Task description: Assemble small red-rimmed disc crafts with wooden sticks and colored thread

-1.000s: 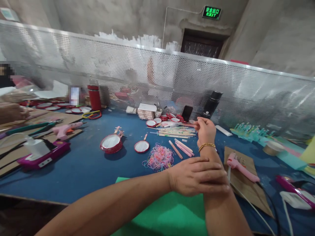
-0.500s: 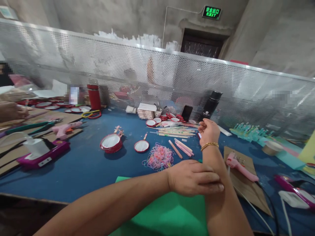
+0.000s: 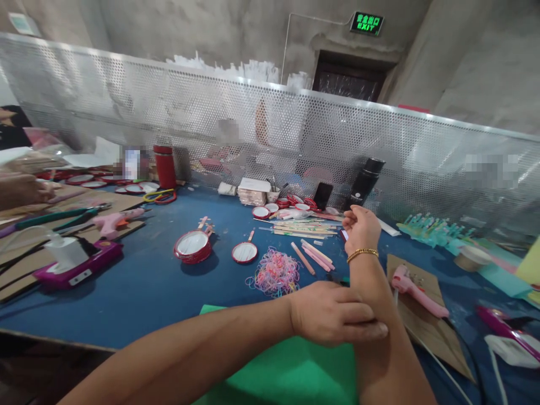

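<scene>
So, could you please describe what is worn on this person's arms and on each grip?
The left forearm and right forearm show no sleeve. Neither the left grip nor the right grip wears a glove. A gold-coloured chain bracelet circles the right wrist; the left wrist has none visible.

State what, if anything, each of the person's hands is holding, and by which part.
The left hand holds no object; it rests on the right forearm. The right hand, loosely curled, shows nothing in its grip.

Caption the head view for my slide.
The left hand touches the right forearm at a blue table with tangled pastel bands and a pink glue gun.
</scene>
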Available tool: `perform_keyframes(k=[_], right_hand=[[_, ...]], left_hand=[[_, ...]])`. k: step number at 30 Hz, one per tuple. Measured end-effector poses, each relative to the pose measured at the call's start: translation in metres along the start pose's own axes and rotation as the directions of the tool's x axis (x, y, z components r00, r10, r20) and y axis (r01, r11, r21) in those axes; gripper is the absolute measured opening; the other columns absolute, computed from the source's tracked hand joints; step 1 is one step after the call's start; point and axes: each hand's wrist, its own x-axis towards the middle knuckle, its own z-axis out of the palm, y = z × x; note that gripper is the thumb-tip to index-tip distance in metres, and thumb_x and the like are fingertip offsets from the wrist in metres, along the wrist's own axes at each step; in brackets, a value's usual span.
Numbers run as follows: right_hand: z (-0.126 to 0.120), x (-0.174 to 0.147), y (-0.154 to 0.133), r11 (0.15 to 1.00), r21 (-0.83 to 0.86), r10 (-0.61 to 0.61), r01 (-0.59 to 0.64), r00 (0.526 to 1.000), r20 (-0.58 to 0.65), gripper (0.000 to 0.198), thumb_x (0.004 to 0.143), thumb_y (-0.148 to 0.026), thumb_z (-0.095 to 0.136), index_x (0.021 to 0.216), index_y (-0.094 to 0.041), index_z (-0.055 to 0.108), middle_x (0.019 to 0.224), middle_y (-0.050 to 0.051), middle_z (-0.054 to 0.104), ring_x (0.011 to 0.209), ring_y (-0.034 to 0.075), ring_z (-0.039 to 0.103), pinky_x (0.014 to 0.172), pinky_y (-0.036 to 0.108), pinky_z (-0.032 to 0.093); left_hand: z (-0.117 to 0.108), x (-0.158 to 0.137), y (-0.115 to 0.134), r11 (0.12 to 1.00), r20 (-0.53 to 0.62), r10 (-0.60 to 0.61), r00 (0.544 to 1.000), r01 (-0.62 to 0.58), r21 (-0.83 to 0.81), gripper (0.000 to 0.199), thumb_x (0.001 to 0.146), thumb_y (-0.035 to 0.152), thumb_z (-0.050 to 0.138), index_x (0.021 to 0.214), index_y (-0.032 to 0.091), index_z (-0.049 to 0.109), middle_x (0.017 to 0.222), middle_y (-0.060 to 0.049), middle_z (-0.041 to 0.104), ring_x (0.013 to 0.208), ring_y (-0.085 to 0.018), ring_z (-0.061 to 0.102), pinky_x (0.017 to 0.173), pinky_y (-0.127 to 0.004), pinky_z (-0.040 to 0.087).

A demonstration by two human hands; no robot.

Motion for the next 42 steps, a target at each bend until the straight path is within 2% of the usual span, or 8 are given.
perform_keyframes(k=[3,9,14,21,27,33,38,42], right_hand=[[0.0,-0.001,0.0,1.0,0.018,0.001,-0.001,1.0,0.001,0.014,0.062,-0.024,0.063,0.074,-0.017,0.061,0.052,-0.005,0.06,0.044,0.005,0.048,0.044,0.014,0.041],[0.001,0.0,0.001,1.0,-0.008,-0.007,0.007,1.0,0.012,0.015,0.065,-0.026,0.066,0.076,-0.017,0.059,0.054,-0.005,0.059,0.044,0.005,0.048,0.044,0.014,0.041],[0.001,0.001,0.003,1.0,-0.027,0.001,0.0,1.0,0.014,0.014,0.066,-0.027,0.064,0.076,-0.017,0.059,0.054,-0.006,0.059,0.043,0.004,0.047,0.043,0.015,0.04],[0.0,0.003,0.002,1.0,-0.016,-0.001,0.001,1.0,0.003,0.013,0.064,-0.027,0.063,0.074,-0.019,0.059,0.054,-0.006,0.059,0.043,0.005,0.047,0.042,0.016,0.041],[0.0,0.003,-0.003,0.999,0.012,0.032,-0.032,0.999,-0.032,0.012,0.063,-0.023,0.063,0.073,-0.017,0.06,0.053,-0.005,0.06,0.043,0.005,0.047,0.043,0.014,0.041],[-0.005,0.008,-0.006,0.998,0.013,0.057,-0.056,0.997,-0.052,0.011,0.065,-0.023,0.062,0.074,-0.018,0.059,0.055,-0.006,0.06,0.042,0.005,0.047,0.043,0.015,0.041],[-0.01,0.014,-0.004,0.999,-0.015,0.05,-0.051,0.998,-0.036,0.017,0.066,-0.029,0.066,0.076,-0.019,0.057,0.057,-0.007,0.059,0.041,0.005,0.048,0.043,0.016,0.043],[-0.008,0.014,-0.003,0.996,-0.002,0.085,-0.085,0.995,-0.042,0.013,0.066,-0.025,0.064,0.076,-0.019,0.058,0.056,-0.006,0.06,0.041,0.004,0.048,0.044,0.015,0.044]], left_hand=[[0.0,0.0,0.0,1.0,0.007,0.0,1.0,0.0,-0.015,0.035,0.098,0.032,0.043,0.126,0.024,0.062,0.116,-0.005,0.065,0.095,-0.013,0.058,0.063,-0.027,0.045],[0.0,0.0,-0.001,1.0,0.063,-0.002,0.998,0.004,-0.023,0.033,0.099,0.029,0.043,0.126,0.025,0.061,0.111,-0.005,0.065,0.096,-0.013,0.059,0.059,-0.026,0.042],[-0.003,0.001,0.0,0.998,0.039,-0.053,0.998,0.054,-0.033,0.029,0.098,0.028,0.045,0.12,0.026,0.064,0.106,-0.002,0.067,0.087,-0.011,0.06,0.056,-0.025,0.042],[-0.006,0.004,0.002,0.99,0.066,-0.135,0.989,0.138,-0.033,0.024,0.098,0.031,0.046,0.111,0.025,0.066,0.097,-0.001,0.067,0.075,-0.011,0.06,0.05,-0.026,0.037],[-0.001,0.0,0.001,0.992,0.056,-0.095,0.994,0.099,-0.082,0.023,0.096,0.026,0.049,0.112,0.022,0.065,0.094,0.002,0.071,0.067,-0.01,0.061,0.05,-0.027,0.039],[-0.002,0.002,0.001,0.992,0.093,-0.111,0.989,0.117,-0.055,0.027,0.095,0.027,0.049,0.118,0.024,0.062,0.1,-0.001,0.07,0.07,-0.011,0.061,0.052,-0.026,0.04],[-0.003,0.003,0.0,0.992,0.104,-0.118,0.988,0.123,-0.042,0.03,0.095,0.027,0.046,0.121,0.025,0.061,0.103,-0.001,0.067,0.075,-0.013,0.059,0.054,-0.028,0.042],[-0.002,0.002,0.0,0.992,0.117,-0.113,0.987,0.119,-0.04,0.032,0.095,0.027,0.045,0.123,0.024,0.061,0.109,-0.002,0.066,0.079,-0.012,0.058,0.056,-0.028,0.043]])
